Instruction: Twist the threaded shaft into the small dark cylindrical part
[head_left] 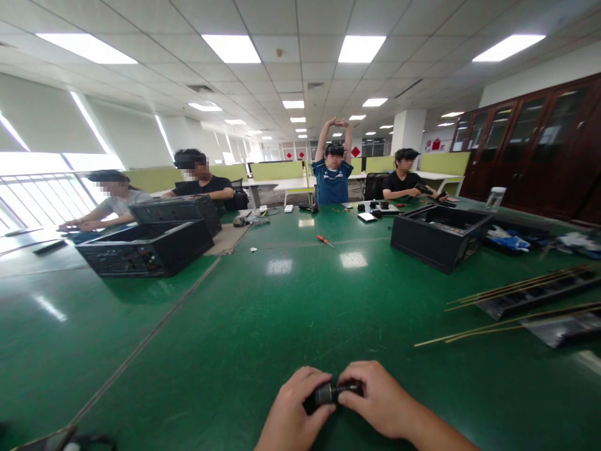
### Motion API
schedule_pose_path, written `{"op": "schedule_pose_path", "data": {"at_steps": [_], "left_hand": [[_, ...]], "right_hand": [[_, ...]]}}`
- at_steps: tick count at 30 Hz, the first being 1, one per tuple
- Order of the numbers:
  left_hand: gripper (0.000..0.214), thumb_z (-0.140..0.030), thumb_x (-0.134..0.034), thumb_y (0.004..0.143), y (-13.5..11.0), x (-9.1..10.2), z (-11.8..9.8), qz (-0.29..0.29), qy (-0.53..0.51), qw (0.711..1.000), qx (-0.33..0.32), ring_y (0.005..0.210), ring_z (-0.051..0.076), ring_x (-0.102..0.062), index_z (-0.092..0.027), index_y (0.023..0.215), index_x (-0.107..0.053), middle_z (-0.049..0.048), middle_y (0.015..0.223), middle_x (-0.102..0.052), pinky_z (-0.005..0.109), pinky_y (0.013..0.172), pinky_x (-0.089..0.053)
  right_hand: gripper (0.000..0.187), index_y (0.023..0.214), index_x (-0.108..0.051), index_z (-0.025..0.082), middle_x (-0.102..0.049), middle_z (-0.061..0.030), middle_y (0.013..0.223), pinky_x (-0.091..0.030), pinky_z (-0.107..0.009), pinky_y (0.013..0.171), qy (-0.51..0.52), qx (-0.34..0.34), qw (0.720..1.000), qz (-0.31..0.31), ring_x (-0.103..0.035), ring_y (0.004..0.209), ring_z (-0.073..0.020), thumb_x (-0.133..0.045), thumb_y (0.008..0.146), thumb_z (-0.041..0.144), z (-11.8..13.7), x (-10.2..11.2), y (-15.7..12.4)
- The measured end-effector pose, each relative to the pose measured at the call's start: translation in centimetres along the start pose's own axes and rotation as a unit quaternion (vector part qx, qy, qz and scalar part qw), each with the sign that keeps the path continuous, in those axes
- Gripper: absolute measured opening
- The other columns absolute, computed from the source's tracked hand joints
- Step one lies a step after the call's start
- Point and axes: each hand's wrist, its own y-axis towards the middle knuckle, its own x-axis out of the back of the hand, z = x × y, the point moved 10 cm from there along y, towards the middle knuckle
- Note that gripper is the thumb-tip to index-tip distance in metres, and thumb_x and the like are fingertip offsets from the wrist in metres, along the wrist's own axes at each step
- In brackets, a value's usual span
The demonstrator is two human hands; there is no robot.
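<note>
Close to the near side of the green table, my left hand [297,402] is wrapped round the thicker end of a small black cylindrical object [323,394]. My right hand [379,398] pinches its narrower end between thumb and fingers. The object lies sideways between the two hands, low over the tabletop. Fingers cover both of its ends, so its exact kind cannot be made out.
Black computer cases stand at left [136,254] and right [434,241]. An orange-handled screwdriver [323,240] lies mid-table [282,313]. Thin rods [479,335] and a black strip [516,297] lie at right, near a tray with blue-white cloth [509,241]. Several people sit beyond.
</note>
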Motion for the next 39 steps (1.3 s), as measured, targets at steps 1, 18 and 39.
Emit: {"op": "schedule_pose_path", "data": {"at_steps": [1,18,39], "left_hand": [[0.036,-0.007,-0.073,0.075,-0.02,0.01,0.04,-0.002,0.001,1.0,0.0,0.098,0.023,-0.07,-0.024,0.105,-0.076,0.0061,0.103,-0.074,0.035,0.092,-0.054],[0.036,-0.005,-0.074,0.074,-0.08,0.14,0.34,-0.006,0.007,1.0,0.003,0.099,0.023,-0.069,-0.023,0.105,-0.076,0.0065,0.104,-0.074,0.035,0.093,-0.054],[0.037,-0.004,-0.073,0.074,-0.14,0.61,0.17,-0.012,0.014,1.0,0.001,0.099,0.023,-0.07,-0.023,0.106,-0.076,0.0067,0.105,-0.074,0.035,0.093,-0.054]], "right_hand": [[0.014,0.095,-0.077,0.02,-0.074,-0.0034,0.09,-0.044,-0.028,0.078,-0.001,0.0,1.0,-0.001,-0.065,0.084,-0.0194,-0.07,0.083,0.023,0.03,0.06,-0.04],[0.011,0.091,-0.077,0.02,-0.073,-0.0015,0.084,-0.041,-0.025,0.072,-0.003,0.007,1.0,-0.011,-0.063,0.078,-0.017,-0.071,0.083,0.023,0.17,0.42,-0.17],[0.01,0.09,-0.077,0.02,-0.069,-0.0005,0.079,-0.04,-0.024,0.068,-0.002,0.003,1.0,-0.008,-0.06,0.073,-0.0156,-0.071,0.083,0.023,-0.04,0.38,-0.13]]}}
